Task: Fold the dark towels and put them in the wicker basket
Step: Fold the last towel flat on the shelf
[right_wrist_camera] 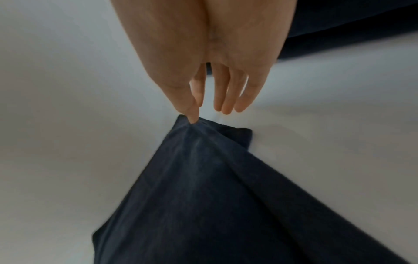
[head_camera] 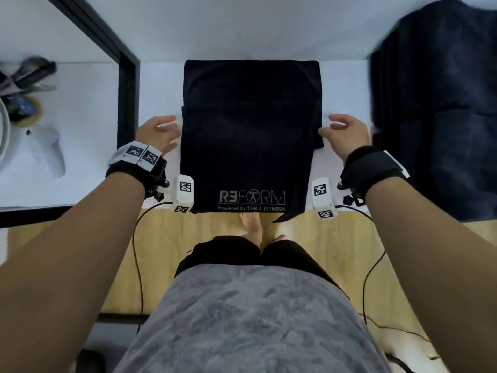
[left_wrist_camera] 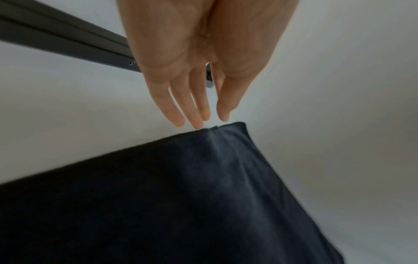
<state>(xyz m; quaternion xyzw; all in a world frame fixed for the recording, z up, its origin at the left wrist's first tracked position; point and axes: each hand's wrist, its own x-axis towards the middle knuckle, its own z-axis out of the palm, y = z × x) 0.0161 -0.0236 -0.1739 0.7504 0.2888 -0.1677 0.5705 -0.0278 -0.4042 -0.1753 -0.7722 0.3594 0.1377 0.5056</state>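
Note:
A dark towel [head_camera: 250, 135] with a white REFORM logo lies on the white table [head_camera: 242, 28], its near end at the table's front edge. A folded-over layer ends across its middle. My left hand [head_camera: 161, 133] hovers at the towel's left edge with relaxed fingers; in the left wrist view the fingertips [left_wrist_camera: 199, 125] sit just above a corner of the towel [left_wrist_camera: 181, 196] without gripping it. My right hand [head_camera: 341, 130] is at the right edge; its thumb and forefinger [right_wrist_camera: 193, 117] pinch a puckered corner of the towel [right_wrist_camera: 203, 196]. No wicker basket is in view.
A pile of dark towels [head_camera: 435, 103] lies on the table's right side. A black frame post [head_camera: 127, 103] stands just left of my left hand. Beyond it, tools in a holder [head_camera: 24, 84] sit on a white surface. Cables hang over the wooden floor [head_camera: 80, 251].

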